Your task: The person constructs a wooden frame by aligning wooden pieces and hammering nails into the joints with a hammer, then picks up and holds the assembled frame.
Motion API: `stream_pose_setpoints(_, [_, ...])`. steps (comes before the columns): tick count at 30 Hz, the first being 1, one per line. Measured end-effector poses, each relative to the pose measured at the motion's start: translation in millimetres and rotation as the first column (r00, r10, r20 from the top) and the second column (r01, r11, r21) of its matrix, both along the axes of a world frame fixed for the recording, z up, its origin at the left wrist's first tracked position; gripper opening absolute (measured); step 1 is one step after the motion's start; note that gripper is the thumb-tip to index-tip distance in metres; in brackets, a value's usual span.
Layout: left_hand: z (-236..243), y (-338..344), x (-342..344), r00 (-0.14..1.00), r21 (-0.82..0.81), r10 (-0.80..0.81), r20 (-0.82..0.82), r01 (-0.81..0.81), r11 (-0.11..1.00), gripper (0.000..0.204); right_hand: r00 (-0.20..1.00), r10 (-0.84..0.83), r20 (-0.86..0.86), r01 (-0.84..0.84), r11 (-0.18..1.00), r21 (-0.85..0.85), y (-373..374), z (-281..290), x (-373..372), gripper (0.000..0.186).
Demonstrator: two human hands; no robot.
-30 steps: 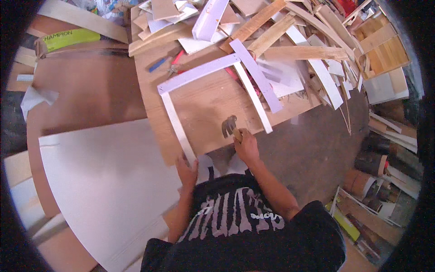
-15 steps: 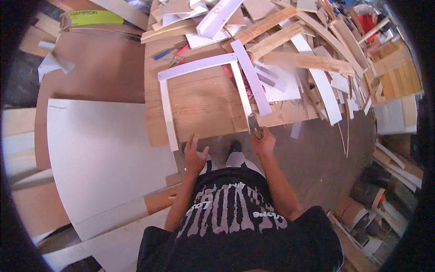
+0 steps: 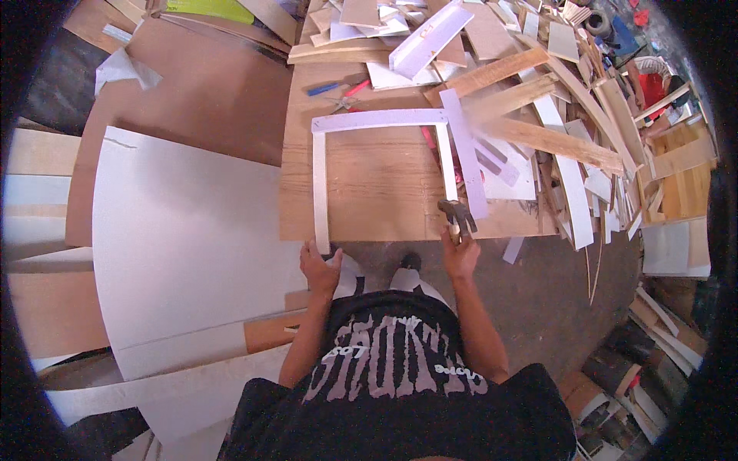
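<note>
A three-sided wooden frame lies on a plywood-topped table (image 3: pixel 369 184): a pale lilac crosspiece (image 3: pixel 379 119) at the far side and two whitish legs reaching toward me. My left hand (image 3: pixel 320 270) is at the near end of the left leg (image 3: pixel 320 196), fingers and thumb on either side of it. My right hand (image 3: pixel 460 257) is closed round the handle of a claw hammer (image 3: pixel 457 215). The hammer's dark head is by the near end of the right leg (image 3: pixel 446 163). A loose lilac strip (image 3: pixel 463 157) lies just right of that leg.
Pliers (image 3: pixel 346 100) with red and blue handles lie beyond the crosspiece. Scrap boards and strips (image 3: pixel 530 81) pile up at the table's back and right. A large white panel (image 3: pixel 184 253) is to the left, with more offcuts (image 3: pixel 669 330) at the lower right.
My left hand has moved to the left leg's end and taken hold of it. The hammer's head now shows side-on near the right leg. The whole view has shifted.
</note>
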State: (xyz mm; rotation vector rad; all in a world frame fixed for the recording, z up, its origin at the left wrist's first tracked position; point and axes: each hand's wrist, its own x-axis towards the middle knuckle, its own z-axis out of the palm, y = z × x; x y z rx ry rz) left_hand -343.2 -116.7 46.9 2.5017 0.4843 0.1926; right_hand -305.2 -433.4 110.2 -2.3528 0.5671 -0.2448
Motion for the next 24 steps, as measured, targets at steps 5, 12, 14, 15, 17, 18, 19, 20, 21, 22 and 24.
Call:
stream_pose_setpoints(5, [-26,56,33,0.973,0.118,-0.157,0.166,0.139,0.983,0.055,0.985,0.117,0.123,-0.13,0.986,0.106,66,22,18,0.039])
stream_pose_setpoints(12, [6,79,146,0.987,-0.33,-0.16,0.03,0.161,0.93,0.041,0.997,0.062,0.053,-0.071,0.982,0.173,163,15,52,0.03])
stream_pose_setpoints(14, [-13,82,179,0.982,-0.363,-0.154,0.111,0.184,0.913,0.038,0.993,0.06,-0.096,-0.048,0.99,0.129,180,2,67,0.028])
stream_pose_setpoints(15, [-24,86,191,0.971,-0.38,-0.147,0.19,0.211,0.901,0.036,0.994,0.062,-0.095,-0.049,0.99,0.136,195,1,76,0.028])
stream_pose_setpoints(17, [-33,89,222,0.97,-0.396,-0.112,0.215,0.191,0.898,0.034,0.986,0.052,-0.158,-0.037,0.995,0.094,212,-9,91,0.026])
stream_pose_setpoints(18, [-38,90,241,0.966,-0.399,-0.064,0.249,0.163,0.902,0.033,0.985,0.056,-0.162,-0.043,0.996,0.085,219,-11,101,0.026])
stream_pose_setpoints(19, [-41,91,255,0.968,-0.41,-0.059,0.243,0.157,0.899,0.033,0.99,0.11,-0.093,-0.1,0.989,0.111,225,-11,106,0.025])
stream_pose_setpoints(20, [-43,92,269,0.967,-0.425,-0.03,0.251,0.139,0.894,0.035,0.986,0.165,-0.022,-0.161,0.978,0.134,230,-12,113,0.024])
stream_pose_setpoints(21, [-44,92,280,0.966,-0.441,-0.001,0.258,0.119,0.889,0.036,0.979,0.191,0.068,-0.196,0.976,0.092,234,-14,122,0.024])
stream_pose_setpoints(22, [-41,90,289,0.969,-0.45,0.002,0.247,0.113,0.886,0.036,0.98,0.192,0.055,-0.197,0.977,0.087,235,-16,131,0.024])
stream_pose_setpoints(24, [-40,87,305,0.986,-0.242,0.004,0.164,0.037,0.97,0.04,0.981,0.188,-0.055,-0.184,0.98,0.074,237,-16,150,0.025])
